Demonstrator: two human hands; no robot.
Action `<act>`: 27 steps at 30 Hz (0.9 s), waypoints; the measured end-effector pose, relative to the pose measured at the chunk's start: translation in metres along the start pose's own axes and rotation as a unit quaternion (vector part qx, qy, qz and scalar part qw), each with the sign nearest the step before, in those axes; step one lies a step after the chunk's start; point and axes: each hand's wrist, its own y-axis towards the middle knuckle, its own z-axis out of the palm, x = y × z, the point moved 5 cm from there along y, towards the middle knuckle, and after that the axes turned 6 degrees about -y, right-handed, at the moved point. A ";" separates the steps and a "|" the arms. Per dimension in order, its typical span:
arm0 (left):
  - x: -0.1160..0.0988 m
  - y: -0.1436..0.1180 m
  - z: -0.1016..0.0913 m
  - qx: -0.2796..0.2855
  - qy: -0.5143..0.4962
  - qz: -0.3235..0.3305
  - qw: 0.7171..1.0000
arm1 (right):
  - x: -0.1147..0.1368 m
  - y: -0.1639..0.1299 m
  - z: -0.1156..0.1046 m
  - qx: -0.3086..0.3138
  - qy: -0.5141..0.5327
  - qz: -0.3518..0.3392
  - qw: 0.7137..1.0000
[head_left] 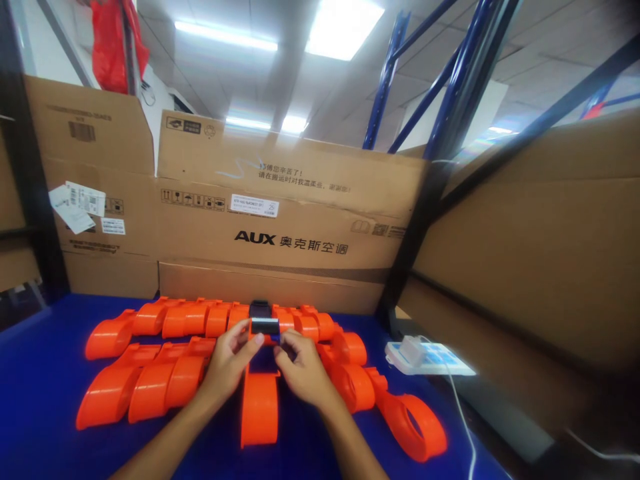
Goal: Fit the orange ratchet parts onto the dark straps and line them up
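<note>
Blue table [40, 387] backed by cardboard boxes [280, 220]. Rows of orange shells [150, 387] lie left, right and behind; a white charger [413, 350] sits far right. Left hand [227, 367] and right hand [300, 370] pinch a black part [264, 325] onto the centre shell [259, 407], whose long axis runs away from the viewer

Warehouse or small factory packing station: blue steel racking uprights [390, 73] are rising to a panelled ceiling with fluorescent light panels [345, 27], and big cardboard cartons [280, 213] printed with AUX branding and shipping labels are walling in the bench. Rows of identical orange plastic parts [165, 380] are lying in batches on a blue work surface [35, 387], pointing to assembly-line handwork, while a white power strip [425, 357] is sitting at the bench edge
</note>
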 end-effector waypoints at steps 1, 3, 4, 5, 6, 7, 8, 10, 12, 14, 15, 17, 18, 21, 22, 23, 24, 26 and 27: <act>0.000 0.000 0.000 0.002 0.002 0.000 1.000 | 0.001 0.000 0.000 0.002 -0.004 -0.003 1.000; -0.001 0.000 0.001 0.004 0.005 0.000 1.000 | 0.002 0.001 0.000 0.004 -0.011 -0.008 1.000; -0.001 0.000 0.001 0.005 0.005 0.001 1.000 | 0.002 0.001 0.000 0.003 -0.013 -0.009 1.000; -0.002 0.000 0.001 0.006 0.004 0.001 1.000 | 0.002 0.001 -0.001 0.002 -0.016 -0.011 1.000; -0.002 0.000 0.001 0.007 0.003 0.001 1.000 | 0.002 0.001 -0.001 0.002 -0.017 -0.012 1.000; -0.001 0.000 0.001 0.008 0.002 0.000 1.000 | 0.002 0.001 -0.001 0.001 -0.018 -0.013 1.000; -0.001 0.000 0.001 0.007 0.001 -0.001 1.000 | 0.002 0.001 -0.001 0.001 -0.018 -0.014 1.000; -0.001 0.000 0.001 0.006 0.000 -0.002 1.000 | 0.003 0.001 -0.002 0.001 -0.016 -0.014 1.000; -0.001 0.000 0.001 0.010 -0.001 0.000 1.000 | 0.003 0.002 -0.002 0.000 -0.013 -0.011 1.000; -0.002 0.000 0.003 0.019 -0.004 0.004 1.000 | 0.003 0.002 -0.002 -0.003 -0.009 -0.008 1.000; -0.003 0.000 0.003 0.023 -0.006 0.006 1.000 | 0.003 0.002 -0.002 -0.005 -0.006 -0.007 1.000; -0.004 0.001 0.004 0.023 -0.010 0.008 1.000 | 0.003 0.002 -0.002 -0.007 0.001 -0.006 1.000; -0.005 0.001 0.004 0.020 -0.011 0.008 1.000 | 0.003 0.002 -0.002 -0.006 0.004 -0.005 1.000; -0.006 0.001 0.004 0.018 -0.010 0.009 1.000 | 0.002 0.003 -0.001 -0.004 0.009 0.003 1.000; -0.006 0.000 0.005 0.021 -0.010 0.011 1.000 | 0.001 0.003 -0.001 -0.003 0.009 0.006 1.000; -0.007 0.000 0.005 0.025 -0.010 0.013 1.000 | 0.001 0.003 -0.001 -0.003 0.011 0.007 1.000; -0.008 -0.001 0.006 0.030 -0.009 0.016 0.999 | 0.000 0.003 -0.001 -0.003 0.013 0.007 1.000; -0.009 -0.001 0.007 0.039 -0.006 0.023 0.999 | 0.000 0.002 -0.001 -0.005 0.017 0.004 1.000; -0.010 -0.001 0.007 0.039 -0.004 0.026 0.999 | 0.000 0.002 -0.001 -0.007 0.019 0.002 1.000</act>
